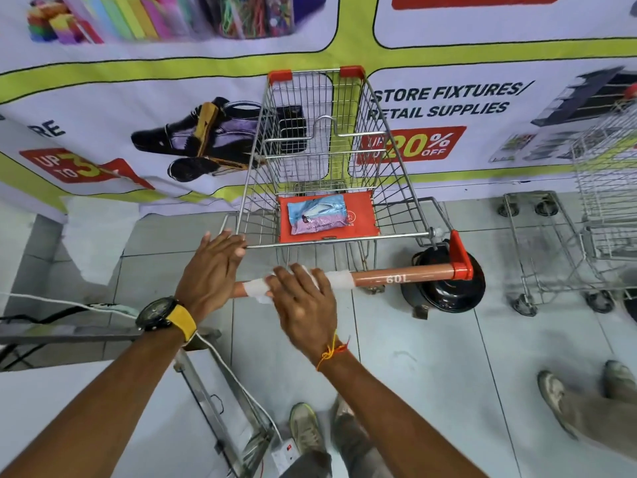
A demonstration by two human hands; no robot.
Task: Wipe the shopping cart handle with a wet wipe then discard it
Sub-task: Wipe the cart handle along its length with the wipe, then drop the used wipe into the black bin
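Observation:
A wire shopping cart (320, 150) stands in front of me against a printed banner. Its orange handle (400, 276) runs left to right, marked "60L". A white wet wipe (339, 279) lies draped over the handle's left and middle part. My right hand (303, 298) presses flat on the wipe with fingers spread. My left hand (212, 267) rests over the handle's left end near the cart's rim, fingers extended; its grip is hidden. A blue and pink wipes pack (317, 213) lies on the cart's orange seat flap.
A black round bin (444, 291) stands on the tiled floor under the handle's right end. More wire carts (558, 250) stand at the right. Another person's shoes (582, 398) are at lower right. A metal-framed white table (103, 408) and cables lie at my left.

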